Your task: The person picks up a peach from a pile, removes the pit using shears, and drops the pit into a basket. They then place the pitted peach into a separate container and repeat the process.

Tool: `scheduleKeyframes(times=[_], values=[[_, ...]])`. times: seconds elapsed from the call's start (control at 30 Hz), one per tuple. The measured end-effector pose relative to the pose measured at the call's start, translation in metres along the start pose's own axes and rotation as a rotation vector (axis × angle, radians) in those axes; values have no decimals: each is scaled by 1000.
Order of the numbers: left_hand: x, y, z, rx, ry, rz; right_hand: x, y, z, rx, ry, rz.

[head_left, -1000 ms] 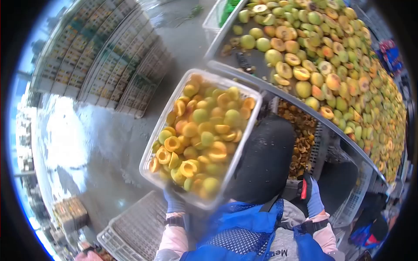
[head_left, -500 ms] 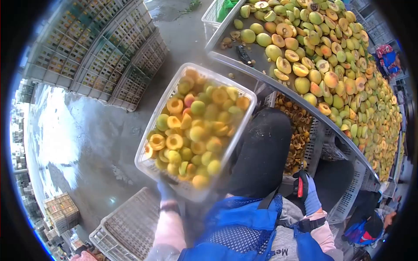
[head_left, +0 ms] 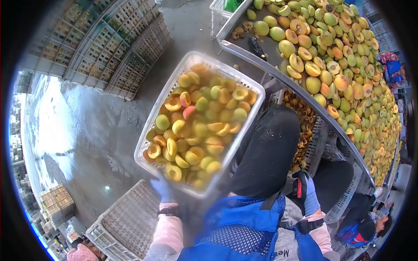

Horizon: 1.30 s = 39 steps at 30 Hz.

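Note:
A white plastic crate (head_left: 148,123) full of halved apricots (head_left: 196,126), some green and some orange, stands tilted in view to the left of my knee. My left hand (head_left: 163,189), in a pale blue glove, is at the crate's near left corner, just below the rim. Its fingers look stretched out, though blurred. My right hand (head_left: 308,194) rests near my lap, closed on a red-handled tool (head_left: 299,188) whose working end I cannot make out. A dark glove layer covers part of that hand.
A metal-edged table (head_left: 278,74) heaped with apricots (head_left: 339,65) stands at right. Beneath it is a crate of darker apricot pieces (head_left: 303,130). Stacked crates (head_left: 117,56) stand at upper left, another crate (head_left: 126,217) at lower left. Other people (head_left: 365,226) sit at right.
The apricots in the crate have shifted about. My left hand has moved slightly left, its fingers showing more. The whole view has shifted a little; my right hand keeps the red-handled tool.

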<state>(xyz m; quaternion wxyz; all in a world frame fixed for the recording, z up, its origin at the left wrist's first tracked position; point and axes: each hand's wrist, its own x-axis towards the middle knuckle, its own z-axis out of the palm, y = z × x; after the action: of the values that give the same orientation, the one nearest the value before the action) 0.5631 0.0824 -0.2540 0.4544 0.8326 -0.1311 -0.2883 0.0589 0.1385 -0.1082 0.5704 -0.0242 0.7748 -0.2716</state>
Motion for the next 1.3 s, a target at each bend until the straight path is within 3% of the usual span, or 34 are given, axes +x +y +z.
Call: scheduleKeyframes(times=[0.07,0.13,0.2,0.27,0.37,0.47,0.6,0.7,0.77,0.83,0.87,0.93,0.97,1.03,1.1,1.17,1.23,1.3], values=[[-23,39,-1,58,94,219,8,11,-7,48,-14,-34],[-49,83,25,463,113,564,13,12,-7,-21,-10,-127],[-69,105,74,559,-132,916,7,4,-3,-156,-1,-234],[-85,119,123,687,-336,935,4,-3,-3,-195,-21,-265],[-90,84,177,1074,-286,1008,11,-2,-7,-18,-11,-123],[-81,76,183,1110,-330,1000,16,15,-21,106,1,-77],[-92,91,167,949,-384,1024,50,35,-30,176,37,-145],[-115,57,142,1031,-419,1211,36,30,-37,274,-3,-256],[-116,30,137,1140,-484,1138,48,43,-45,338,68,-235],[-124,51,142,1144,-532,1109,56,55,-56,360,114,-223],[-125,59,139,1094,-537,1154,55,57,-57,224,96,-385],[-117,74,152,994,-440,1297,30,22,-57,413,-153,-509],[-123,93,163,911,-360,1319,8,2,-67,692,-405,-273],[-158,152,196,670,-287,1385,53,45,-70,865,-411,22],[-214,223,235,450,-366,1468,46,24,-58,-91,-120,25],[-282,272,276,191,-587,1480,70,59,-42,256,-157,-367],[-353,308,314,118,-856,1604,72,43,-51,386,-255,-298],[-428,331,348,161,-1052,1884,65,23,-63,374,-226,-148]])
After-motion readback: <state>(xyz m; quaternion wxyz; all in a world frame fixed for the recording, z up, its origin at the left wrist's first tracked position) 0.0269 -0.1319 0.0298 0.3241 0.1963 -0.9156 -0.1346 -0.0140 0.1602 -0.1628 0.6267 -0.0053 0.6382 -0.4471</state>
